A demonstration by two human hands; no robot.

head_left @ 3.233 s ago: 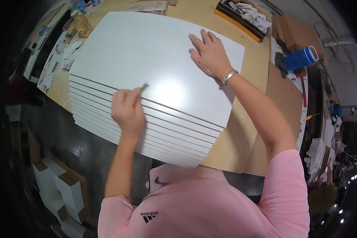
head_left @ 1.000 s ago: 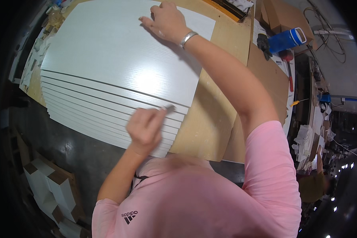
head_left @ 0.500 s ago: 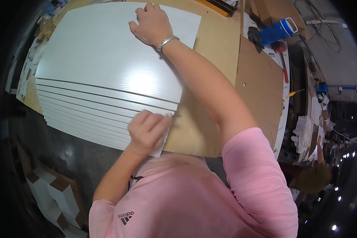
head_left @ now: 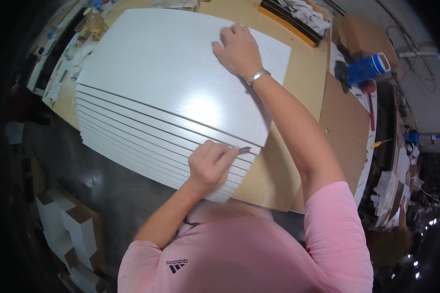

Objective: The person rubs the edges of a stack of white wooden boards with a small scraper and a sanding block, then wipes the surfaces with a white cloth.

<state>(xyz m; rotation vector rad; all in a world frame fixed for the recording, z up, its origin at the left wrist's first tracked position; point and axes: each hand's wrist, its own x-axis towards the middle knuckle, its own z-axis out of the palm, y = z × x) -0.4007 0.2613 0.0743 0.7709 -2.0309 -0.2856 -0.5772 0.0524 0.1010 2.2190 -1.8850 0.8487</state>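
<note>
nearest, the left hand (head_left: 209, 163) is closed around a small grey blade (head_left: 245, 149); i can't tell if its tip touches the boards. the stack of white boards (head_left: 166, 93) sits in steps on the tan surface (head_left: 305, 73). the boards look stiff and smooth, maybe slippery, and the whole pile is likely heavy; best hold one by its edges. farther off, the right hand (head_left: 239, 51) rests on top, fingers a bit bent and apart, gripping nothing.
</note>
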